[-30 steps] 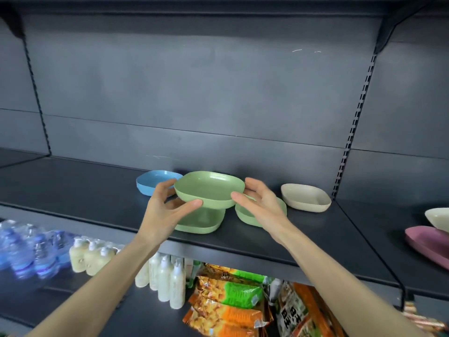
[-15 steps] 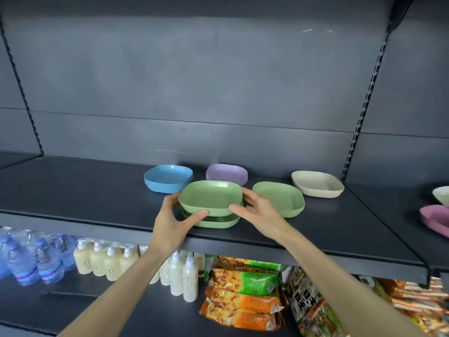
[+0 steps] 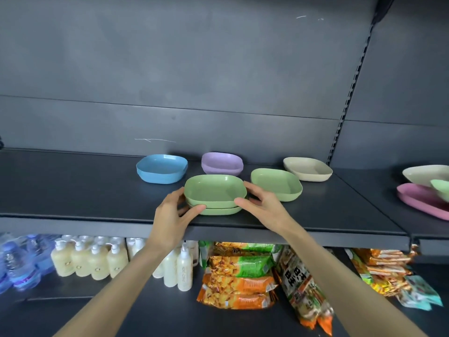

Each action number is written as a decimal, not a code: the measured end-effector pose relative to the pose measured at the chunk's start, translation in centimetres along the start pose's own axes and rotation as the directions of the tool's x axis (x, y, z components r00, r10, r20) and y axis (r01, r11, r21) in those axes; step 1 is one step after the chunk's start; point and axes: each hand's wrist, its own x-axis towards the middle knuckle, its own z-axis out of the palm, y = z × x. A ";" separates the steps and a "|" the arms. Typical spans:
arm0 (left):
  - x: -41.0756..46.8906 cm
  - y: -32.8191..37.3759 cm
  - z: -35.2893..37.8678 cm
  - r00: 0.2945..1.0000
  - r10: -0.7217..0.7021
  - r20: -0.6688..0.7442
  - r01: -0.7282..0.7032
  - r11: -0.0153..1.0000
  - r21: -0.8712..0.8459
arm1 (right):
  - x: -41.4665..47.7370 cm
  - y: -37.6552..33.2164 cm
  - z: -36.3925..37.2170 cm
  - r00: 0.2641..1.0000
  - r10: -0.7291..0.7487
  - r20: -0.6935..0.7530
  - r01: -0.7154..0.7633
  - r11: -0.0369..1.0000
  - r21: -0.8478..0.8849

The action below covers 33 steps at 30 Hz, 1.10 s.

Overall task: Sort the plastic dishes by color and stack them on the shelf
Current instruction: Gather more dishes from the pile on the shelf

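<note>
Green stack (image 3: 215, 193) in left hand (image 3: 170, 214), right hand (image 3: 266, 207); one green dish (image 3: 277, 184) beside

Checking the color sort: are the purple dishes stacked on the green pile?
No, the purple dishes sit on the shelf behind the green stack, apart from it.

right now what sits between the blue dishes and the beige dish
The purple dishes sit between the blue dishes and the beige dish, seen in the head view.
</note>
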 end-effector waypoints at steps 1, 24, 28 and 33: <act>-0.1 -0.1 -0.1 1.000 -0.001 0.004 0.001 1.000 -0.001 | -0.1 0.0 0.0 1.000 -0.005 0.000 0.005 1.000 0.001; 0.9 0.8 -2.0 0.967 -0.053 0.250 -0.020 0.960 0.281 | -0.3 -2.4 -1.5 0.981 0.149 0.122 -0.117 0.964 -0.238; 1.5 2.1 -2.7 0.974 -0.019 0.228 -0.097 0.868 0.487 | -0.2 -4.0 -2.7 0.990 0.136 0.037 -0.106 0.891 -0.441; 3.3 6.7 -1.9 0.950 0.054 0.307 -0.244 0.740 0.626 | 0.0 -6.6 -6.3 0.997 0.072 -0.041 -0.082 0.764 -0.640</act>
